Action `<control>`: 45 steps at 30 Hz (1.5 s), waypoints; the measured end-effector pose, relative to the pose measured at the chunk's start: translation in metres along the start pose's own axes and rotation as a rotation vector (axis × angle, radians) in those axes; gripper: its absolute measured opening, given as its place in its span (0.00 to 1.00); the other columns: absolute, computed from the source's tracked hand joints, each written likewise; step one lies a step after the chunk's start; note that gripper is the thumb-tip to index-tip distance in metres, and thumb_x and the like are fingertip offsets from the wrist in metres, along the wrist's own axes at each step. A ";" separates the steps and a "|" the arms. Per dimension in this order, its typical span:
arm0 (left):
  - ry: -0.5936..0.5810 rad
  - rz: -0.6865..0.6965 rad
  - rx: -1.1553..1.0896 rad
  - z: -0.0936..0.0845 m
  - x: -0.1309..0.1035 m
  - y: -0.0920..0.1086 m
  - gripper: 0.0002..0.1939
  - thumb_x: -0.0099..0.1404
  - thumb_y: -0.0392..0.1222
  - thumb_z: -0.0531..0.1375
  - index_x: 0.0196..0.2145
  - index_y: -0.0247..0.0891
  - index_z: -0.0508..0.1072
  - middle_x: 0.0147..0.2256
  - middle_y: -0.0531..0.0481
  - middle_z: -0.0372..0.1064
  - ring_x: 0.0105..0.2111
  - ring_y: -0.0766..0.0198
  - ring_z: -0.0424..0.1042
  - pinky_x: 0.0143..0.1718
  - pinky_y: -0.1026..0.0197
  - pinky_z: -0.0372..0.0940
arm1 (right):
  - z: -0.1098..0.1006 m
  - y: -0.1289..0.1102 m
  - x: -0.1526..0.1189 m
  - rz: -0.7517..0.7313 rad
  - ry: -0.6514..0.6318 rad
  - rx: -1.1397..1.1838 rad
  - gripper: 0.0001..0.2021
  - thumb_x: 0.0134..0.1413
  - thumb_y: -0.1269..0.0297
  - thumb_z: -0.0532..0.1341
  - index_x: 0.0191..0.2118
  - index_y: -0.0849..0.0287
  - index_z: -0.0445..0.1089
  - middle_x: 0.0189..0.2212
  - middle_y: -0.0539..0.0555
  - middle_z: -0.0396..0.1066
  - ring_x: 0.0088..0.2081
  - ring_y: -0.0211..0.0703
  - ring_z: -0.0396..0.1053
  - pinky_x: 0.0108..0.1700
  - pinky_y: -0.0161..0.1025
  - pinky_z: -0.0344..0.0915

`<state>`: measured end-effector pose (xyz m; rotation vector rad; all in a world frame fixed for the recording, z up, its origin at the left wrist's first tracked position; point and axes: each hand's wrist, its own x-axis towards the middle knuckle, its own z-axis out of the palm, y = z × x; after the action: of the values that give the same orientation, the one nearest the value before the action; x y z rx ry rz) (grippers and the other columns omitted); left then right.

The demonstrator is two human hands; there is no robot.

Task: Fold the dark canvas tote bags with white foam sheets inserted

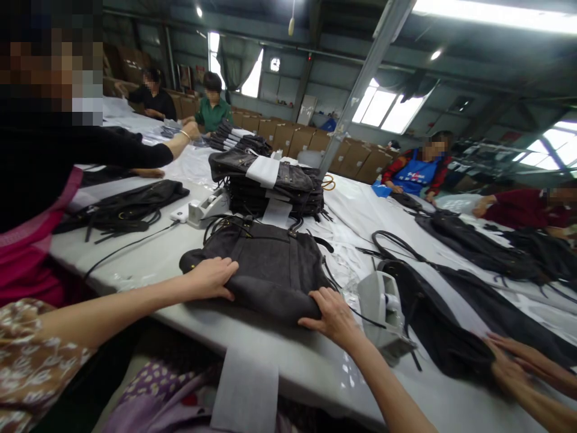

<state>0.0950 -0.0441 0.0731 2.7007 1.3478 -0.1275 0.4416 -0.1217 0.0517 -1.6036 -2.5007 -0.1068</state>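
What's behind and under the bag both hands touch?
Behind the bag: a stack of dark bags with white strips. Under it: the white table, but the patch it covers can't be seen.

You can pass over the bench [139,264] between your left hand [210,278] and the cable [130,246], near its left edge. Toward the far edge, stacked bags [297,195] block you beyond the black bag [270,258]; white dispensers [383,300] stand behind its left and beside its right.

Brown floral sleeve [38,370], purple dotted clothing [153,385]
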 end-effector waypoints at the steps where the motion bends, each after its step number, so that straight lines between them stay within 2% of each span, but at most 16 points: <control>1: -0.001 -0.003 -0.008 -0.006 0.005 -0.003 0.25 0.50 0.58 0.66 0.38 0.40 0.65 0.37 0.45 0.68 0.38 0.50 0.70 0.35 0.57 0.63 | -0.004 0.003 0.005 0.025 0.001 0.010 0.24 0.47 0.43 0.64 0.40 0.58 0.68 0.34 0.54 0.68 0.38 0.47 0.66 0.41 0.41 0.61; 4: 0.017 -0.017 -0.016 -0.022 0.017 -0.009 0.19 0.54 0.54 0.64 0.36 0.41 0.64 0.37 0.47 0.70 0.38 0.51 0.72 0.33 0.58 0.62 | -0.016 0.013 0.020 0.086 -0.024 0.031 0.20 0.47 0.44 0.65 0.37 0.56 0.66 0.31 0.50 0.69 0.34 0.44 0.67 0.36 0.37 0.58; 7: 0.030 -0.062 -0.018 -0.026 0.025 -0.008 0.15 0.56 0.49 0.63 0.36 0.41 0.64 0.37 0.45 0.71 0.38 0.49 0.72 0.33 0.57 0.63 | -0.019 0.021 0.029 0.138 -0.063 0.033 0.16 0.48 0.48 0.65 0.33 0.54 0.65 0.27 0.46 0.69 0.30 0.41 0.67 0.30 0.35 0.53; 14: -0.001 -0.144 -0.060 0.013 0.027 0.004 0.15 0.57 0.46 0.62 0.39 0.39 0.63 0.39 0.42 0.71 0.41 0.49 0.73 0.36 0.56 0.65 | 0.024 0.030 0.032 0.212 -0.040 0.001 0.13 0.54 0.52 0.62 0.31 0.56 0.64 0.30 0.50 0.71 0.34 0.43 0.69 0.33 0.35 0.55; 16: -0.008 -0.134 -0.084 0.018 0.028 0.001 0.15 0.57 0.47 0.62 0.39 0.40 0.63 0.40 0.43 0.71 0.41 0.49 0.73 0.36 0.56 0.65 | 0.026 0.031 0.033 0.218 -0.030 0.000 0.11 0.55 0.54 0.61 0.31 0.57 0.65 0.31 0.52 0.70 0.35 0.43 0.68 0.34 0.36 0.57; 19: -0.027 -0.133 -0.123 0.017 0.033 -0.005 0.17 0.54 0.49 0.64 0.36 0.41 0.63 0.37 0.45 0.72 0.39 0.49 0.74 0.33 0.57 0.64 | 0.012 0.025 0.036 0.200 -0.019 0.039 0.10 0.54 0.55 0.62 0.34 0.56 0.67 0.35 0.53 0.70 0.38 0.44 0.67 0.38 0.38 0.59; 21: -0.032 -0.148 -0.142 0.015 0.035 -0.008 0.17 0.53 0.49 0.65 0.35 0.41 0.64 0.35 0.46 0.73 0.37 0.48 0.74 0.31 0.58 0.63 | 0.000 0.012 0.038 0.167 0.005 0.094 0.19 0.48 0.50 0.65 0.42 0.56 0.67 0.41 0.55 0.70 0.44 0.48 0.66 0.44 0.42 0.59; 23: -0.032 -0.157 -0.158 0.012 0.036 -0.008 0.16 0.52 0.49 0.65 0.34 0.41 0.64 0.34 0.46 0.73 0.37 0.49 0.74 0.31 0.59 0.62 | -0.007 -0.005 0.043 0.130 0.016 0.118 0.36 0.40 0.44 0.68 0.53 0.58 0.63 0.47 0.59 0.68 0.49 0.54 0.64 0.49 0.47 0.58; 25: -0.029 -0.152 -0.170 0.008 0.034 -0.006 0.16 0.52 0.49 0.65 0.33 0.41 0.64 0.34 0.47 0.72 0.37 0.50 0.74 0.30 0.59 0.61 | -0.006 -0.021 0.050 0.128 -0.019 0.091 0.47 0.34 0.40 0.68 0.59 0.60 0.57 0.49 0.62 0.68 0.49 0.57 0.64 0.50 0.50 0.58; 26: -0.027 -0.140 -0.175 0.004 0.032 -0.006 0.17 0.52 0.50 0.65 0.33 0.41 0.63 0.34 0.47 0.72 0.37 0.50 0.74 0.31 0.60 0.60 | -0.005 -0.026 0.054 0.139 -0.053 0.070 0.48 0.33 0.39 0.68 0.59 0.60 0.57 0.47 0.62 0.69 0.48 0.58 0.65 0.49 0.50 0.58; 29: -0.024 -0.077 -0.197 -0.008 0.027 -0.006 0.21 0.52 0.58 0.64 0.35 0.42 0.63 0.36 0.48 0.71 0.37 0.52 0.72 0.31 0.60 0.60 | -0.001 -0.030 0.067 0.175 -0.134 0.001 0.34 0.35 0.42 0.69 0.48 0.58 0.67 0.39 0.58 0.71 0.43 0.56 0.67 0.41 0.46 0.61; 31: -0.046 -0.024 -0.215 -0.015 0.024 -0.008 0.25 0.54 0.64 0.60 0.37 0.42 0.64 0.36 0.48 0.70 0.35 0.54 0.72 0.32 0.60 0.59 | -0.001 -0.028 0.075 0.162 -0.140 -0.038 0.23 0.39 0.46 0.69 0.38 0.57 0.69 0.36 0.56 0.70 0.40 0.52 0.67 0.38 0.42 0.60; 33: -0.063 0.008 -0.182 -0.017 0.022 -0.013 0.28 0.53 0.68 0.57 0.39 0.41 0.65 0.36 0.46 0.70 0.36 0.53 0.71 0.33 0.59 0.60 | -0.001 -0.024 0.079 0.136 -0.117 -0.053 0.19 0.40 0.49 0.69 0.33 0.56 0.67 0.34 0.55 0.70 0.38 0.49 0.67 0.36 0.40 0.59; 38: -0.029 -0.038 0.017 -0.001 0.017 -0.042 0.36 0.42 0.69 0.65 0.40 0.41 0.66 0.36 0.44 0.69 0.37 0.48 0.71 0.39 0.54 0.60 | 0.007 -0.012 0.081 0.092 -0.055 -0.028 0.16 0.45 0.50 0.67 0.29 0.55 0.64 0.30 0.51 0.69 0.34 0.45 0.67 0.33 0.38 0.56; 41: 0.023 -0.059 0.035 0.014 0.010 -0.063 0.26 0.53 0.63 0.62 0.39 0.40 0.65 0.34 0.45 0.69 0.34 0.52 0.71 0.36 0.56 0.61 | 0.027 0.000 0.076 0.061 0.012 -0.037 0.16 0.51 0.47 0.63 0.29 0.55 0.64 0.28 0.51 0.69 0.33 0.44 0.66 0.32 0.38 0.55; 45: 0.074 -0.048 0.004 0.032 0.005 -0.091 0.15 0.67 0.54 0.51 0.38 0.39 0.64 0.37 0.45 0.68 0.39 0.54 0.69 0.36 0.58 0.61 | 0.060 0.012 0.070 -0.021 0.095 -0.078 0.21 0.58 0.44 0.53 0.28 0.58 0.65 0.26 0.54 0.68 0.30 0.43 0.65 0.34 0.38 0.56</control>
<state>0.0241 0.0096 0.0342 2.7028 1.4348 -0.0346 0.4182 -0.0454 0.0052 -1.5621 -2.4701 -0.2804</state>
